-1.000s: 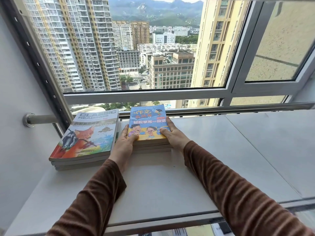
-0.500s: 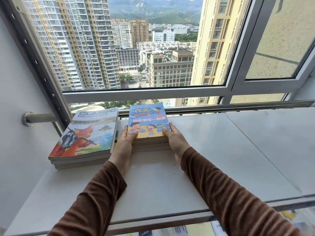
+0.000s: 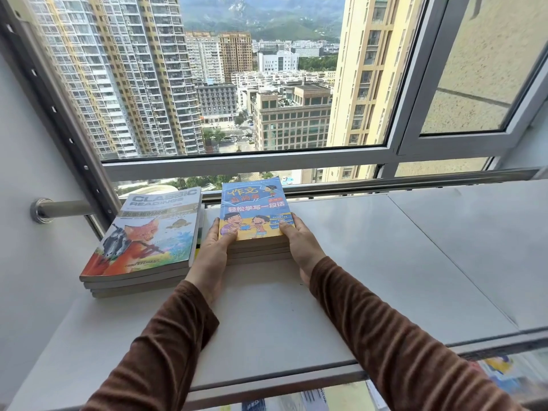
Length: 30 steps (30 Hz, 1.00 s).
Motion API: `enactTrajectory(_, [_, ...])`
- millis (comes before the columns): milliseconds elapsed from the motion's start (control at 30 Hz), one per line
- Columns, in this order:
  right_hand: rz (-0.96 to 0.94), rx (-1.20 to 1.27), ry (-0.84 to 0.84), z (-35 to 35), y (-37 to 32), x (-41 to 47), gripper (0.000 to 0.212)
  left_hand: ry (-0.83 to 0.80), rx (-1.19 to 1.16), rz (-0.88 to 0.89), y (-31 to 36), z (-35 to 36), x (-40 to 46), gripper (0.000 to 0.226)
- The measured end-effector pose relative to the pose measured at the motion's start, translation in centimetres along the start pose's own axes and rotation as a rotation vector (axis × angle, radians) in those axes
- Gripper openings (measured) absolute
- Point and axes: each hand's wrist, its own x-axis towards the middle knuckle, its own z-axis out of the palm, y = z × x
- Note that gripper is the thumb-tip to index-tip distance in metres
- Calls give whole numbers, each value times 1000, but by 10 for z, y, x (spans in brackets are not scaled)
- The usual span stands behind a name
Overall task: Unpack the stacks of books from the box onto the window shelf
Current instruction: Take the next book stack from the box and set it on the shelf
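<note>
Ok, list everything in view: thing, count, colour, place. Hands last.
blue stack: one pile of books, blue and yellow top cover, on the shelf by the window, right of the fox stack.
fox stack: one pile of books, white top cover with an orange fox, at the shelf's left end.
shelf: one, white, under the window.
rail: one, metal, from the left wall along the window.
window: grey frame, city towers outside.
papers: several, blurred, below the shelf's front edge.
left hand: brown sleeve, holds the blue stack's left side.
right hand: brown sleeve, holds its right side.
</note>
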Motion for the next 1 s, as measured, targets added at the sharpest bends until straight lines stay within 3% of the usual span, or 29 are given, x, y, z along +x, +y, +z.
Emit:
enactTrajectory(133, [-2, -13, -18, -5, -3, -5, 64, 12, 151, 86, 6, 0, -8, 71])
enactTrajectory(233, [-72, -87, -1, -14, -7, -15, 70, 111, 501, 330, 17, 3, -20, 65])
enactTrajectory(333, [-177, -238, 73, -31, -14, -33, 64, 96, 733, 588, 31, 12, -34, 50])
enactTrajectory(467, [-345, -520, 205, -72, -21, -67, 46, -48, 901, 726, 44, 42, -51, 34])
enactTrajectory(567, [-369, -689, 310, -112, -19, -99, 37, -188, 957, 746, 40, 80, -63, 32])
enactTrajectory(800, [-268, -885, 585, -226, 3, -205, 30, -519, 1016, 845, -3, 201, -124, 33])
enactTrajectory(1000, [-118, -913, 824, -339, 45, -343, 28, -820, 991, 908, -65, 323, -231, 31])
